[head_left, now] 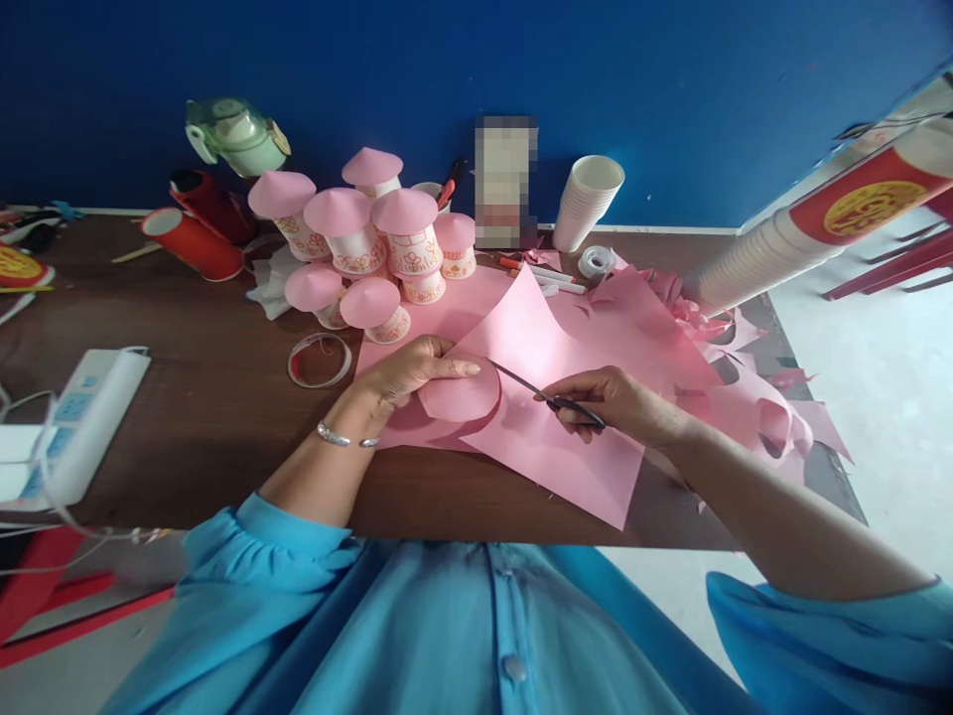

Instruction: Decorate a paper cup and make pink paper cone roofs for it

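My left hand [428, 372] grips a sheet of pink paper [588, 467] by its left part, thumb on top of a rounded, partly cut shape [466, 394] with a drawn curved outline. In my right hand [607, 397] is a pair of scissors [562, 402], fingers wrapped round the dark handles. The blades point left and meet the paper at the upper edge of the rounded shape. Behind my left hand stand several decorated paper cups with pink cone roofs [342, 218]. More pink paper [417, 422] lies flat beneath the sheet.
Pink scraps [766, 407] heap at the right. A roll of tape [320, 359] and a power strip [104, 417] lie left. Stacked white cups [588, 204] stand by the blue wall; a long cup stack [811, 233] leans at right. Red cups [194, 243] and a green bottle [242, 139] sit back left.
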A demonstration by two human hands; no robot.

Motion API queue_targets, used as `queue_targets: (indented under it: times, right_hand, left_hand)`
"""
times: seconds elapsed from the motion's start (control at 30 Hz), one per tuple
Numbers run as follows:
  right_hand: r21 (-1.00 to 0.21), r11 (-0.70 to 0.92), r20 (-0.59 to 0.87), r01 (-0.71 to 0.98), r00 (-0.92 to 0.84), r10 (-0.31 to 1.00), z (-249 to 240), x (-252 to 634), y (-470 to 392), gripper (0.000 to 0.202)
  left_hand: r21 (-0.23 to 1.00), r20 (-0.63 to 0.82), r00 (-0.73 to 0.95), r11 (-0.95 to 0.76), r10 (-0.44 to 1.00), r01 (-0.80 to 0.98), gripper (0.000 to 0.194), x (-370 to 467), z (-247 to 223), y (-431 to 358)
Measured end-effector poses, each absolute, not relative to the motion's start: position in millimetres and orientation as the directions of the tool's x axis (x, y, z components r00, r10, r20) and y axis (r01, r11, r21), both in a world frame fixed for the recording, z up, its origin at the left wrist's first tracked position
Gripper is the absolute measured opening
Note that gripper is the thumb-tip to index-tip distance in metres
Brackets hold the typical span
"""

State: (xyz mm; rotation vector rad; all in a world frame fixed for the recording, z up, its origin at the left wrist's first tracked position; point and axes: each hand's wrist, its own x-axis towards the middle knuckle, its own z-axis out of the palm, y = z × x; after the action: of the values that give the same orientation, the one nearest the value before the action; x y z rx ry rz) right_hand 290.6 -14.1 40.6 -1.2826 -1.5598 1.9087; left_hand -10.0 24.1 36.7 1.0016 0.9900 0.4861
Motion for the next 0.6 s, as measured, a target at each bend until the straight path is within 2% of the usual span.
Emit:
queue_targets:
  times: [0.4,0.6]
  right_hand:
    - [-0.909,-0.301,-0.413,0.287,-0.532,0.739,43.9,288.6,-13.6,0.053]
    - [-0.902,-0.306,-0.427,0.305,-0.523,0.737,44.1,287.3,-14.5,0.053]
  left_hand:
    - [0.878,-0.444,0.517,0.469,0.732,0.091,0.028,-12.3,38.8,23.4]
    - [0.892,-0.434,0.537,0.427,0.724,0.145,0.032,-12.5,37.6,23.5]
